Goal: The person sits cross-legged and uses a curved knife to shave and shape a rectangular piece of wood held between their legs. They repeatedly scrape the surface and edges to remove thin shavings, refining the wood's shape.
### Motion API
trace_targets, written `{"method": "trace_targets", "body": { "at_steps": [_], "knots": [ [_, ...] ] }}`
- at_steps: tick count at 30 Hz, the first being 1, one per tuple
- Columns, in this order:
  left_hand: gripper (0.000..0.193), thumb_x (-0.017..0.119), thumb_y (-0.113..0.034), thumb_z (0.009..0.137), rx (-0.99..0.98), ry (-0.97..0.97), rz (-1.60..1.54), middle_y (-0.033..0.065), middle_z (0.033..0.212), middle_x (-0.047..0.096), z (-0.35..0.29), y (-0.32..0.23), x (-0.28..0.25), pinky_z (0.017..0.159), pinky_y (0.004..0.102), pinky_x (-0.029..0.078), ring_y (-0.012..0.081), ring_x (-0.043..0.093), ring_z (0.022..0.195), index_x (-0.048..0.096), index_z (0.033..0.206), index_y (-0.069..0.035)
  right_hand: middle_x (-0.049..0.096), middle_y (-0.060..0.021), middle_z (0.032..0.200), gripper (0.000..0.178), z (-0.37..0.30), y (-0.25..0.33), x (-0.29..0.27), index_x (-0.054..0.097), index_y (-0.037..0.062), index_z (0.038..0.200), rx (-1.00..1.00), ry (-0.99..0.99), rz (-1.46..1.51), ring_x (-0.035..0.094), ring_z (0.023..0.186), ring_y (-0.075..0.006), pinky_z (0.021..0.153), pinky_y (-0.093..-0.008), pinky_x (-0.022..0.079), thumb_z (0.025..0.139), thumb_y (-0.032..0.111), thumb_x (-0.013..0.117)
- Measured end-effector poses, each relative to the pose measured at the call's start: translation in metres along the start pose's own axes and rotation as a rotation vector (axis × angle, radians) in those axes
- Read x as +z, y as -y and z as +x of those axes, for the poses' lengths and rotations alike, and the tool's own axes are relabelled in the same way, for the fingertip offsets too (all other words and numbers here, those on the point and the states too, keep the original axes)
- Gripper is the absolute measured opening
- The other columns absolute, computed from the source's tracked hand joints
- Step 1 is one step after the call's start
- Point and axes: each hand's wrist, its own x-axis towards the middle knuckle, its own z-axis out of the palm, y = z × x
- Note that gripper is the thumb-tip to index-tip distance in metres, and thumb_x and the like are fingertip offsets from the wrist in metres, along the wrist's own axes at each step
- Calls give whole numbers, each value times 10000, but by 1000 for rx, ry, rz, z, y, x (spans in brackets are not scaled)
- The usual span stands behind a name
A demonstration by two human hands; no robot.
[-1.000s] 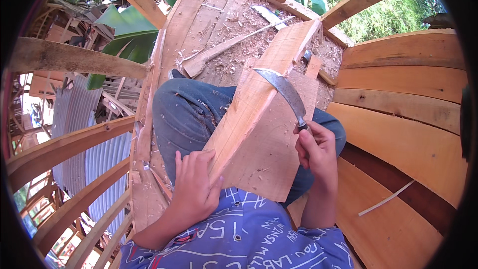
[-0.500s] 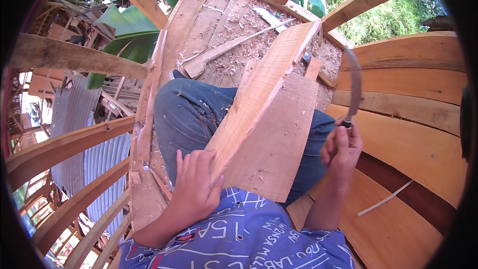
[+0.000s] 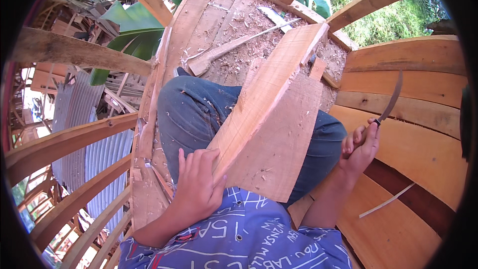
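Observation:
A thick wooden plank slants across my lap, its near end by my belly and its far end toward the upper right. My left hand grips that near end, thumb on one side and fingers on the other. Beneath the plank a broad thin board rests over my legs. Off to the right, my right hand holds a curved knife by its dark handle. Its blade points up and away, apart from the plank.
Wood shavings litter the plank floor ahead. A long wooden piece and a pale blade lie there. Wooden slats rise on the left, and a plank wall closes the right side. A thin strip lies against lower boards.
My right hand has swung outward to the right with the knife, whose blade now tilts rightward. The left hand keeps its grip on the plank. The whole view has shifted slightly.

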Motion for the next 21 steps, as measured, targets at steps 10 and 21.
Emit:
{"method": "trace_targets", "body": {
  "at_steps": [10, 21],
  "knots": [
    [481, 612, -135, 813, -1, 0, 25, 202, 1146, 481, 2, -1, 1, 1076, 654, 163, 386, 468, 1109, 435, 1231, 23, 493, 29, 592, 173, -24, -20, 31, 597, -8, 1040, 390, 559, -369, 387, 424, -19, 377, -195, 264, 957, 143, 582],
    [492, 607, -90, 804, -3, 2, -1, 202, 1160, 476, 2, -3, 5, 1089, 628, 151, 396, 461, 1134, 417, 1246, 11, 446, 20, 547, 186, -20, 0, 16, 548, -4, 1078, 386, 541, -282, 377, 372, -42, 368, -199, 292, 968, 145, 539]
  ]
}}
